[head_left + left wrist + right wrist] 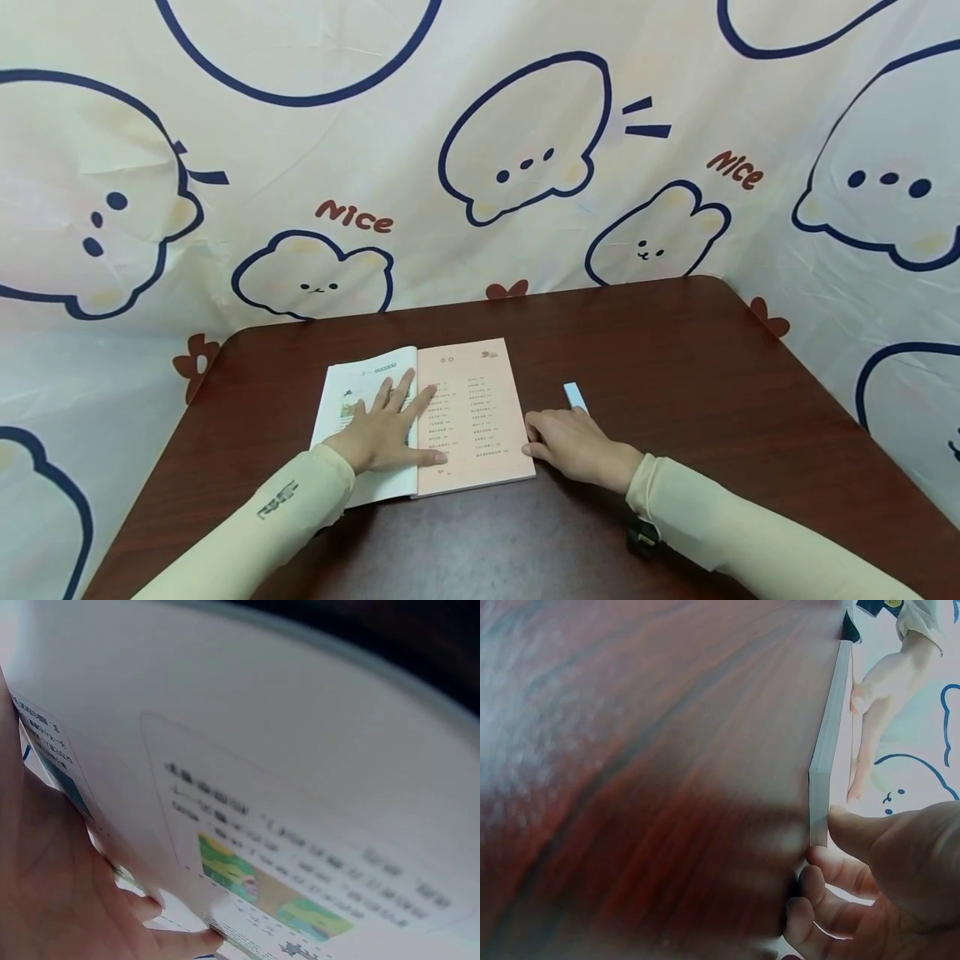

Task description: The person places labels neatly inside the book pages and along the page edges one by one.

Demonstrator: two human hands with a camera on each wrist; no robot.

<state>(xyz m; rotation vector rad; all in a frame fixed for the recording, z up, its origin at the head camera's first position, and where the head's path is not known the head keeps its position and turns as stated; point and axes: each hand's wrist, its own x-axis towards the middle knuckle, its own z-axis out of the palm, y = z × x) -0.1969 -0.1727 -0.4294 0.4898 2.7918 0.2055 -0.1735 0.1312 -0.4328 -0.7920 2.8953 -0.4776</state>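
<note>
An open book (480,417) lies on the dark wooden table, with a white illustrated page on the left and a pink page of printed lines on the right. My left hand (384,429) rests across the fold, fingers spread over both pages. At the right edge of the book, my right hand (577,446) pinches the edge. In the right wrist view, the thumb of my right hand (900,870) is on the page side, and its curled fingers meet the side of the page block (821,780). Close up in the left wrist view is the printed white page (247,802).
Just beyond my right hand lies a small light-blue bar-shaped object (575,396), partly hidden by the hand. The brown tabletop (645,350) reaches back to a cloth backdrop (420,150) with cartoon outlines, which also hangs at both sides.
</note>
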